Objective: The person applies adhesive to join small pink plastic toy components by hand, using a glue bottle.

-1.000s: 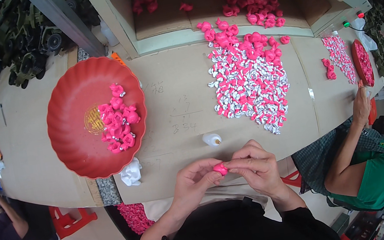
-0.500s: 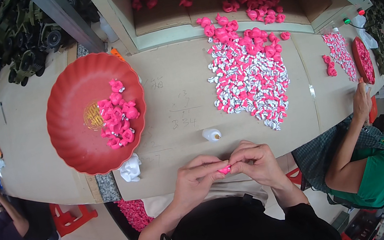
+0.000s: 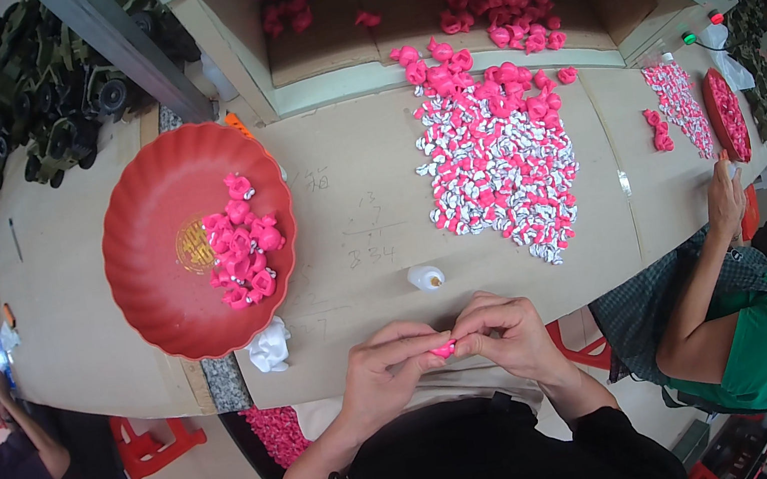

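Close to the table's near edge, my left hand (image 3: 382,365) and my right hand (image 3: 504,335) meet fingertip to fingertip. Both pinch one small bright pink plastic piece (image 3: 444,350), mostly covered by the fingers. Just beyond them a small white bottle (image 3: 426,278) with a brownish tip lies on the table. Farther off to the right spreads a heap of small pink-and-white pieces (image 3: 494,170), with larger hollow pink pieces (image 3: 448,76) at its far end. On the left, a red scalloped bowl (image 3: 139,204) holds several pink pieces with white parts (image 3: 244,253).
A crumpled white tissue (image 3: 269,347) lies beside the bowl. At the back, a box-like cabinet (image 3: 337,84) contains more pink pieces. Dark green toy vehicles (image 3: 54,92) are piled at the far left. A co-worker in green (image 3: 755,340) sits to the right, another person (image 3: 28,451) to the left.
The view has shifted slightly, so the bowl sits a little lower and farther right. My hands still pinch the pink piece, with the fingertips drawn closer around it.
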`<action>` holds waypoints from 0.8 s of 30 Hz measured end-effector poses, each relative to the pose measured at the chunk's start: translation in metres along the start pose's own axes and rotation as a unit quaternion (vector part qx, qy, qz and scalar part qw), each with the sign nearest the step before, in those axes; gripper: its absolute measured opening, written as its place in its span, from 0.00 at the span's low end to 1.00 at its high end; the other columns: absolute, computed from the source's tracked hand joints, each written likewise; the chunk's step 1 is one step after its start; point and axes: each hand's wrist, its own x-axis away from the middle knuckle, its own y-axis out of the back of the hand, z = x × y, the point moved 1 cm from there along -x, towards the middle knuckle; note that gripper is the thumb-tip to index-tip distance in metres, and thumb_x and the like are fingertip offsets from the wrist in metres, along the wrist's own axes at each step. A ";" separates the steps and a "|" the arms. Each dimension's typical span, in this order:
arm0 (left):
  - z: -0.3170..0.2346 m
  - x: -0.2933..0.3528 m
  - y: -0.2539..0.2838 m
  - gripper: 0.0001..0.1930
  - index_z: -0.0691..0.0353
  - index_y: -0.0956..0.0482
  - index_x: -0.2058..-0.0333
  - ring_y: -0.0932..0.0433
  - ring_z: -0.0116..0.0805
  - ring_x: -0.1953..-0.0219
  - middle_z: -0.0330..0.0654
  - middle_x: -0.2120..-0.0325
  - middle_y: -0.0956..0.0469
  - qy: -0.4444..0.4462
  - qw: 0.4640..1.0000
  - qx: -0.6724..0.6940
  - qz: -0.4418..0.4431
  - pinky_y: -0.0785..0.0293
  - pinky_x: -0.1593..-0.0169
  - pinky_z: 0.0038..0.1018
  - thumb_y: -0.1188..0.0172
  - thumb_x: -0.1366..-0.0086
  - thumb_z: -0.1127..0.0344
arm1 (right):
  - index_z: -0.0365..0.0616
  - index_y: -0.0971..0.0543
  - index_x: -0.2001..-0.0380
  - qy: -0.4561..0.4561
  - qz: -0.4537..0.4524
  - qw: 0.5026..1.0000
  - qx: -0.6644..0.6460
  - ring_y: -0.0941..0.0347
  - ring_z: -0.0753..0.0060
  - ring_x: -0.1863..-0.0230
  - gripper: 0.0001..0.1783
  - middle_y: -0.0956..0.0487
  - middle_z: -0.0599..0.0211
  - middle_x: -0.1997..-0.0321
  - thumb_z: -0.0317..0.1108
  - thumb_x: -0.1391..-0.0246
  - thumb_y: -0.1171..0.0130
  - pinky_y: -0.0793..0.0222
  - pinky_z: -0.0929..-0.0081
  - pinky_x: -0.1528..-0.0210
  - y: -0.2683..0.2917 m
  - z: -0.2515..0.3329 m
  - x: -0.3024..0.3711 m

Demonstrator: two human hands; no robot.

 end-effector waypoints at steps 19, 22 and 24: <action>-0.054 -0.213 0.022 0.25 0.59 0.31 0.45 0.31 0.47 0.47 0.51 0.48 0.32 -0.211 0.843 -0.484 -0.104 0.35 0.47 0.32 0.39 0.42 0.63 | 0.41 0.23 0.59 0.188 -0.140 0.949 0.212 0.29 0.57 0.59 0.18 0.22 0.62 0.61 0.31 0.56 0.35 0.34 0.65 0.55 -0.005 -0.013 -0.040; -0.034 -0.264 0.012 0.27 0.54 0.33 0.42 0.37 0.48 0.43 0.51 0.44 0.36 -0.242 0.821 -0.512 -0.076 0.38 0.44 0.37 0.41 0.40 0.57 | 0.42 0.23 0.60 0.198 -0.129 0.951 0.198 0.29 0.58 0.60 0.17 0.22 0.63 0.61 0.31 0.55 0.36 0.34 0.66 0.56 -0.008 -0.014 -0.039; -0.034 -0.283 0.005 0.27 0.52 0.34 0.42 0.38 0.48 0.42 0.51 0.43 0.37 -0.254 0.807 -0.533 -0.023 0.39 0.44 0.39 0.43 0.39 0.55 | 0.41 0.22 0.61 0.204 -0.140 0.947 0.205 0.28 0.60 0.61 0.17 0.22 0.63 0.62 0.30 0.57 0.35 0.33 0.67 0.57 -0.007 -0.015 -0.039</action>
